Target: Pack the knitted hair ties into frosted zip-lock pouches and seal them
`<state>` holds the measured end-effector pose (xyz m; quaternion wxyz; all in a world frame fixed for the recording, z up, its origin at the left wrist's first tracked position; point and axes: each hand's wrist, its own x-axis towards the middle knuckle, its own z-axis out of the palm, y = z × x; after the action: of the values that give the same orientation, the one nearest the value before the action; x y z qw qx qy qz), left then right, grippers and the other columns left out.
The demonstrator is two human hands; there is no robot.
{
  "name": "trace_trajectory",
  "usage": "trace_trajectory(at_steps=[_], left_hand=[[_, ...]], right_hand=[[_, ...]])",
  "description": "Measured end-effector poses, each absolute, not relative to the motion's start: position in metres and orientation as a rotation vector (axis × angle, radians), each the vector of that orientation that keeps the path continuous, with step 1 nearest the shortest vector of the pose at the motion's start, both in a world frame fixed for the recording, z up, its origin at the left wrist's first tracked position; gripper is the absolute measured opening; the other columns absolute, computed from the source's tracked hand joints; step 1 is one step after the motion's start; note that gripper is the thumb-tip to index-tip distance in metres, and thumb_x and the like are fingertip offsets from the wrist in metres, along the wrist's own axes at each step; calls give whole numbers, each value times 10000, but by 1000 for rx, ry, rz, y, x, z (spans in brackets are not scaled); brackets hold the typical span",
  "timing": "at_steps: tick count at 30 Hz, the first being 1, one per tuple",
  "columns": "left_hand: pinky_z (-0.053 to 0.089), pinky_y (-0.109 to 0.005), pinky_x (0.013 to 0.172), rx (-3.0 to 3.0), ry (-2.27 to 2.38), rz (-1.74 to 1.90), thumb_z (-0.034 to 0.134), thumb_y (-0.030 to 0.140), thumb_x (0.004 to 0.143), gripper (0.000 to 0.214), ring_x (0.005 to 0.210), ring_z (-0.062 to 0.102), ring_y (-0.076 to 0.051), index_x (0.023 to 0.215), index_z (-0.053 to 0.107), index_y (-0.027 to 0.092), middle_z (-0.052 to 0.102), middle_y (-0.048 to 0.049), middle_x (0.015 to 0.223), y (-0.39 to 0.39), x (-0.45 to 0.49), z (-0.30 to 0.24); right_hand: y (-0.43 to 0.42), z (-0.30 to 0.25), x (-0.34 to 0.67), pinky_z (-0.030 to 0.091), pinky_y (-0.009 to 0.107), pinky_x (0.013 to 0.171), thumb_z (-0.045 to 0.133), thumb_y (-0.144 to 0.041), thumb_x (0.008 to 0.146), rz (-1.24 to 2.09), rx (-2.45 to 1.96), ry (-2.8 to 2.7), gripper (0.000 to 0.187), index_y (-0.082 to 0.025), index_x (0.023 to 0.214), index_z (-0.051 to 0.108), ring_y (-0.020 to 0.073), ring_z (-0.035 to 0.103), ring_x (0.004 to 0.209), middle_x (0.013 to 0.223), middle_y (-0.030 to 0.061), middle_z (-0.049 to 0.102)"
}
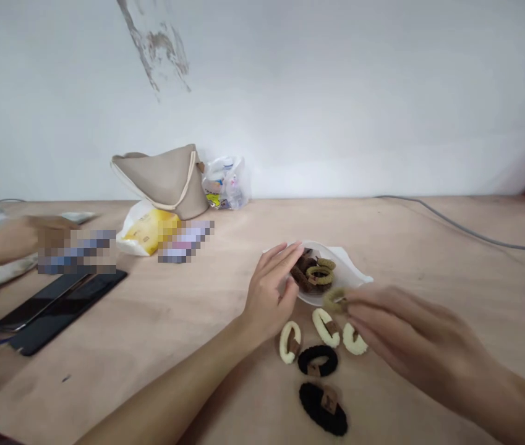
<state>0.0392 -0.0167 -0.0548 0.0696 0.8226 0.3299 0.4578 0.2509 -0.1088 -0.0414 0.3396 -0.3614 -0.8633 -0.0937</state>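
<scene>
My left hand (271, 287) rests at the left rim of a translucent plastic bag (348, 272), its fingers stretched out and the thumb apart. Inside the bag lie brown and olive hair ties (320, 275). Just in front of the bag, my right hand (410, 337) pinches an olive hair tie (335, 301), slightly blurred. Below it on the table are cream hair ties (289, 342), one partly covered by my right fingers. Nearer to me lie two black hair ties, one (318, 360) above the other (322, 409), each with a brown tag.
Two dark phones (70, 312) lie on the wooden table at left, where another person's hand (25, 238) reaches in. A beige bag (164, 179), a yellow-and-white packet (151, 230) and a clear bag (227, 183) stand toward the wall. A grey cable (466, 230) runs at right.
</scene>
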Motion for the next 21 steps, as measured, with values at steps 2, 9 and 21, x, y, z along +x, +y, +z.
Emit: trace_trajectory(at_steps=[2,9,21], left_hand=[[413,-468,1020,2465,1006,1374,418,48,801,533,1213,474,-225,1292,503,235,569,-51,1291,-16,39,-54],[376,-430,1057,2261,1174,1457,431,21,776,560,1218,450,-198,1295,501,221,543,-46,1315,-13,38,-54],[397,-424,1015,2285,1179,1464,447,52,807,531,1175,449,-207,1302,493,239,552,-42,1306,-17,38,-51]], right_hand=[[-91,-37,252,504,309,779,503,-142,863,-314,-902,-2246,183,-216,1021,560,186,612,922,1114,70,624],[-83,-63,265,443,347,711,461,-179,883,-420,-1127,-2339,174,-187,986,601,209,589,838,945,60,682],[-86,-58,272,416,326,616,460,-89,855,-374,-912,-2466,178,-211,885,586,174,573,698,809,29,668]])
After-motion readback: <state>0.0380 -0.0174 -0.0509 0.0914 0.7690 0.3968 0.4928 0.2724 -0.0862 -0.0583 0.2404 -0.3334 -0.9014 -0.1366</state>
